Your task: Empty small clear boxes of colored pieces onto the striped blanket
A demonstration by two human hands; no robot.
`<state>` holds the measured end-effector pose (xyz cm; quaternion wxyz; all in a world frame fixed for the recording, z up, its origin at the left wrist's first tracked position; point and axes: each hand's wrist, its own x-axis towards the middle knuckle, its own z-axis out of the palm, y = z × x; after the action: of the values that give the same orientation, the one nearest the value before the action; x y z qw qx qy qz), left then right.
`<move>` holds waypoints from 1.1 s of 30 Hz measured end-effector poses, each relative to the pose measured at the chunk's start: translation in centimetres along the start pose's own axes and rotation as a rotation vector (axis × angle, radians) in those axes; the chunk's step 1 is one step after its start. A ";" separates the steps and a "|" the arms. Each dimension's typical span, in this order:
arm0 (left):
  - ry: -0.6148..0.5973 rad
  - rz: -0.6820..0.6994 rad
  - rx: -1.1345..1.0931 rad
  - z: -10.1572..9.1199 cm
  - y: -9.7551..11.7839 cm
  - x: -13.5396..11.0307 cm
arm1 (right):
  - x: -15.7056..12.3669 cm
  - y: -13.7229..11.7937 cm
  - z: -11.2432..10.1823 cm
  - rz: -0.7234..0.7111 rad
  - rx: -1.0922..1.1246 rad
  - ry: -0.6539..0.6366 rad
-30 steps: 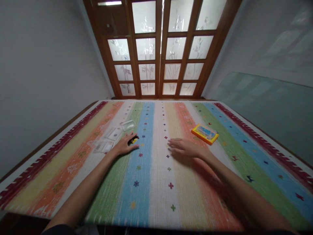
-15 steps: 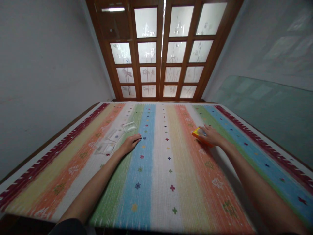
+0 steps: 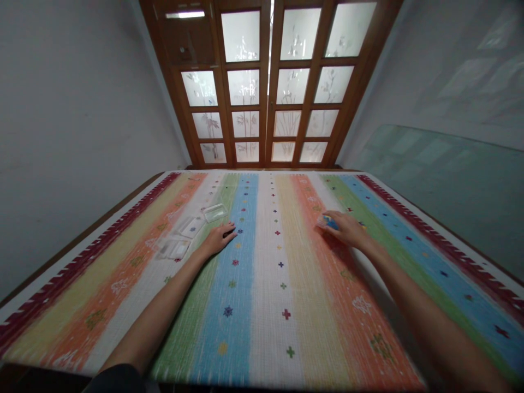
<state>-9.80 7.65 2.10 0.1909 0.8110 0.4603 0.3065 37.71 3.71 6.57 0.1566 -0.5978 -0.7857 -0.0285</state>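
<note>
My right hand point(image 3: 347, 229) lies over a small yellow box with a blue top point(image 3: 329, 221) on the striped cloth point(image 3: 262, 305), its fingers curled round the box so that only the left end shows. My left hand point(image 3: 219, 238) rests flat on the green and blue stripes, fingers stretched out. Just left of and beyond that hand lie three clear plastic cases: one point(image 3: 215, 212) nearest the fingertips, another point(image 3: 191, 225) beside it, and a third point(image 3: 176, 249) beside the wrist. Nothing shows under the left hand's fingers.
The striped cloth covers a wide table with a dark wooden edge point(image 3: 102, 218) on the left. A wooden door with frosted glass panes point(image 3: 266, 87) stands beyond the far end. A large glass sheet point(image 3: 442, 180) leans on the right wall.
My right hand swung from the middle of the cloth out to the yellow box, closed over it and shifted it slightly left. My left hand flattened over the small black and yellow thing seen earlier.
</note>
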 end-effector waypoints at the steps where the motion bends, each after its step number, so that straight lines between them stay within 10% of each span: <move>1: 0.004 -0.009 -0.011 0.0 0.0 0.1 | -0.1 -0.9 0.0 -0.033 0.012 -0.004; 12: 0.156 -0.144 -0.247 -1.3 0.7 0.3 | -2.2 -13.0 2.8 -0.339 0.244 -0.172; 20: 0.163 -0.139 -0.350 -3.6 3.4 -0.7 | -2.3 -15.0 1.8 -0.365 0.133 -0.279; 27: -0.244 0.146 -0.178 3.0 9.1 -3.3 | -3.0 -16.8 2.8 -0.463 -0.098 -0.245; 33: -0.219 0.140 -0.267 7.4 9.8 -2.6 | -4.2 -18.7 4.3 -0.540 -0.369 -0.117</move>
<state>0.35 0.23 1.57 0.3239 0.8372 0.3343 0.2870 20.07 -4.46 3.99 -0.0129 -0.3869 -0.9049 -0.1767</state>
